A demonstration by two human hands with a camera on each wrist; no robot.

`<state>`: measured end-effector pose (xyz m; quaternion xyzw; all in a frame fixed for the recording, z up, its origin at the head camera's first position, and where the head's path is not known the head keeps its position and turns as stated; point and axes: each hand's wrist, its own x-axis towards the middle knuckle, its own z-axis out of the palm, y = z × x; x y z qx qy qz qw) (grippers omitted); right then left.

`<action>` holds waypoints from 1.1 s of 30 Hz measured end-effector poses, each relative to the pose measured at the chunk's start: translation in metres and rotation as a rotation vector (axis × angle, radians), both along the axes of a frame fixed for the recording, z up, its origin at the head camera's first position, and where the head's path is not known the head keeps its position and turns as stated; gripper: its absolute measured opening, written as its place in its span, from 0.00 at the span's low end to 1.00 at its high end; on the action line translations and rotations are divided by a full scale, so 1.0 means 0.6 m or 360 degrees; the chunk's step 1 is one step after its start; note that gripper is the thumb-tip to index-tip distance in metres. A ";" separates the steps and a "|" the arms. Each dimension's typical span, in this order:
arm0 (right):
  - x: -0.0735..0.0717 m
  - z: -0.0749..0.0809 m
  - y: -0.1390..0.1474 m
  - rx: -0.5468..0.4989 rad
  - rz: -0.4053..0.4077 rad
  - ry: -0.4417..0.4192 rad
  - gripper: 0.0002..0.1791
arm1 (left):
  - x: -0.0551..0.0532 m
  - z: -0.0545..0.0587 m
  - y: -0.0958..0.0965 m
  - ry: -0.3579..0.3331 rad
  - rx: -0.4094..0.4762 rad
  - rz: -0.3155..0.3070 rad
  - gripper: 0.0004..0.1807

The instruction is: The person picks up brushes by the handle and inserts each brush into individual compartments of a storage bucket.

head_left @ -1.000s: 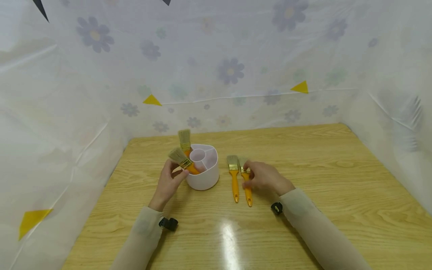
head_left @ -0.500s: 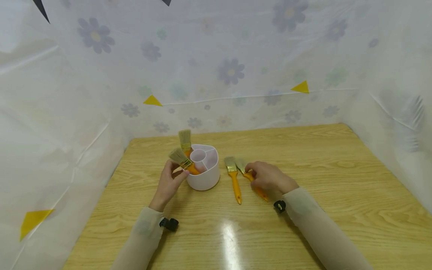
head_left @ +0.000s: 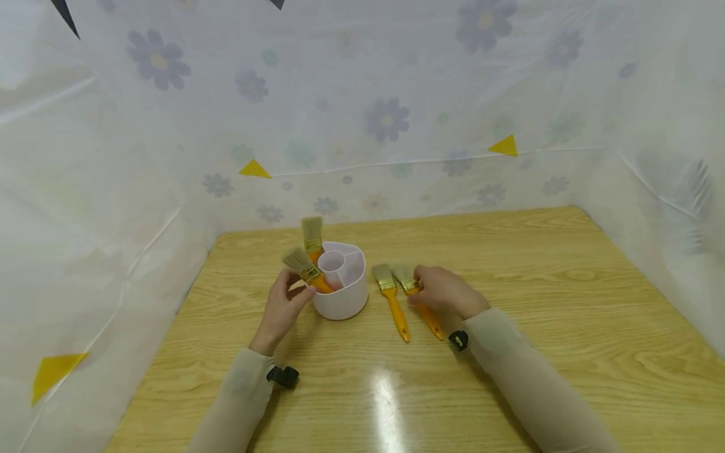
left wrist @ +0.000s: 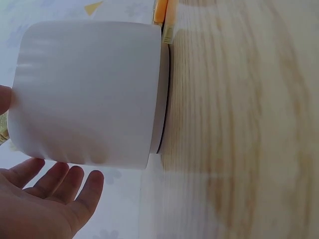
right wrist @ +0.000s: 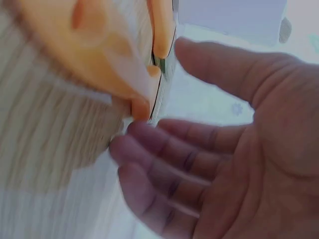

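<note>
My left hand holds a white divided organizer by its left side, thumb near the rim; the left wrist view shows the fingertips against its wall. Two paintbrushes stand in it bristles up, the nearer brush tilted left, the farther brush nearly upright. On the table, my right hand touches the right one of two flat paintbrushes near its ferrule. In the right wrist view the thumb stands apart from the brush's orange handle. The left brush lies beside it, bristles away from me.
All this is on a wood-grain table, enclosed at the back and sides by a pale flowered sheet. Yellow triangles mark the sheet. Both wrists wear small black devices.
The right-hand brush has swung, its handle end moving right, and the left brush has turned slightly with its bristles shifting left. The left hand and organizer stay put.
</note>
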<state>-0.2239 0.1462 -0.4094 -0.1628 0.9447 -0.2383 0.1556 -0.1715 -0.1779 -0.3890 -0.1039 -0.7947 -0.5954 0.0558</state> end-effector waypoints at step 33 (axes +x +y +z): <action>-0.015 -0.008 0.014 0.0135 0.0066 0.0105 0.27 | -0.003 0.001 0.007 0.0027 0.0004 -0.0008 0.24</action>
